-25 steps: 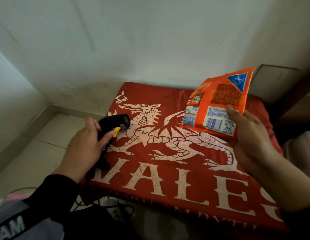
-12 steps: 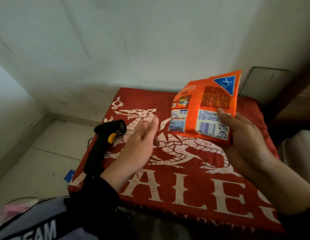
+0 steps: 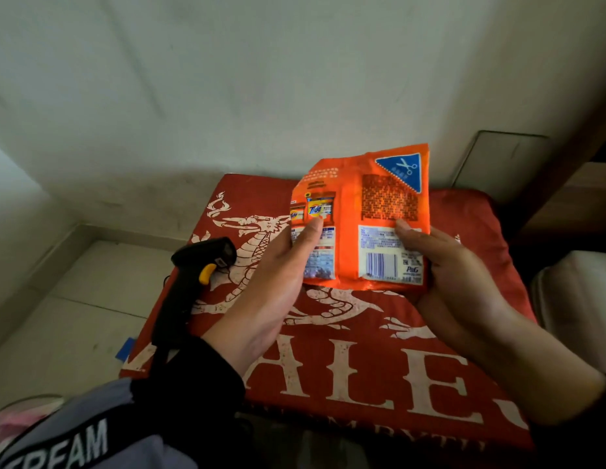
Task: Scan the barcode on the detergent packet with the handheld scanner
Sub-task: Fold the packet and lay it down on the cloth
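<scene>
An orange detergent packet (image 3: 349,211) is held upright above the red cloth, its back facing me. The barcode (image 3: 381,265) shows on a white label at its lower right. My left hand (image 3: 278,286) grips the packet's left edge, thumb over the small print. My right hand (image 3: 454,282) grips its right edge, thumb on the white label above the barcode. The black handheld scanner (image 3: 190,282) with a yellow trigger lies on the cloth's left edge, apart from both hands.
A red cloth (image 3: 345,360) with a white dragon and large letters covers the surface. A pale tiled floor (image 3: 71,299) lies to the left, a white wall behind. A wooden piece of furniture (image 3: 565,204) stands at right. A grey panel (image 3: 498,164) leans on the wall.
My left hand let go of the scanner, which now lies on the cloth, then moved right and took the packet's left edge. The packet turned more upright and square to me.
</scene>
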Demonstrator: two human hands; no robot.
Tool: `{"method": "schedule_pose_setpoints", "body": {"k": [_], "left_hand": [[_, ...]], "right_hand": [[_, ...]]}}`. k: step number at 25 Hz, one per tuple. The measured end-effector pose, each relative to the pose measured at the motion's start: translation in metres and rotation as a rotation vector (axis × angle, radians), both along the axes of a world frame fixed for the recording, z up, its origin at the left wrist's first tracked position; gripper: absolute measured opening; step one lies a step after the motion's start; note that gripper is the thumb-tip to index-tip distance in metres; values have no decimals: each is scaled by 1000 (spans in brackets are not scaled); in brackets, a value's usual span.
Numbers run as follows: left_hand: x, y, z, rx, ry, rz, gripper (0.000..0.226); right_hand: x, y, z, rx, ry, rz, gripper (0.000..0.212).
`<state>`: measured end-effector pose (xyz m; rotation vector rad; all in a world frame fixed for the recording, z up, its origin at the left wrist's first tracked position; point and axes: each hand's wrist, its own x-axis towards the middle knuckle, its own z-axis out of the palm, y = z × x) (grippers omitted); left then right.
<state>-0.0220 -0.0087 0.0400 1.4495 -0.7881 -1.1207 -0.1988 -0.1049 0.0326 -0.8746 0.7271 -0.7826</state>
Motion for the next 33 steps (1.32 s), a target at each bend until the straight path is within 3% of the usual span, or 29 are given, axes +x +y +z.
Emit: {"method": "schedule_pose_setpoints", "body": {"k": [9, 14, 18, 21, 27, 31, 33], "left_hand": [[5, -5, 1, -23, -15, 0, 21], [8, -4, 1, -33, 43, 24, 22], [5, -4, -4, -79, -116, 87, 19], [3, -2, -2, -128, -176, 73, 23], [4, -3, 1, -114, 85, 25, 18], [4, 0, 0, -59, 25, -71, 36], [6, 0, -2, -39, 10, -18, 32]], "right_hand": [[-2, -5, -6, -42, 89, 23, 33], [-3, -4, -5, -27, 98, 80, 13], [1, 0, -5, 10, 90, 76, 15], [1, -3, -6, 14, 54, 59, 28], [-6, -14, -10, 12, 51, 35, 30], [-6, -17, -9, -22, 34, 19, 33], [-5, -19, -8, -15, 37, 48, 37]]}}
